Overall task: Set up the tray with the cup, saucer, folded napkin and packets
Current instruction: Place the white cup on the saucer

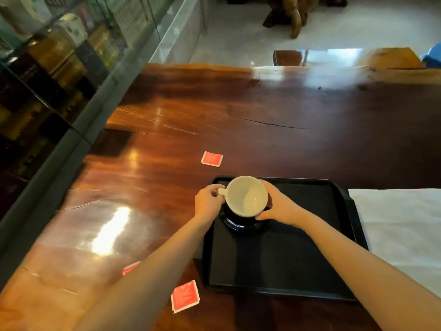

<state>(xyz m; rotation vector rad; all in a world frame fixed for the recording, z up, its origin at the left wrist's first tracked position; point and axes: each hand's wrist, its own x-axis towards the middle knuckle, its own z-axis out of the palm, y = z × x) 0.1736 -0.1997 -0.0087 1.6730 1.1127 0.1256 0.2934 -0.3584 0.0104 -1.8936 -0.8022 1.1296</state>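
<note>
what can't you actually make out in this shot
- Middle packet, head view: the left forearm covers most of it.
- Saucer: cup and both hands hide most of it, so whether the cup rests on it is unclear.
- Napkin: cut off by the right edge.
- Packet print: too small to read.
- Left hand fingers at the handle: too blurred to judge the grip.

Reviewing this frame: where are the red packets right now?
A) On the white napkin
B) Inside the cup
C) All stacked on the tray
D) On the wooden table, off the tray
D. One red packet lies beyond the black tray, another red packet and a third, partly hidden packet lie on the wooden table to the tray's left.
</note>
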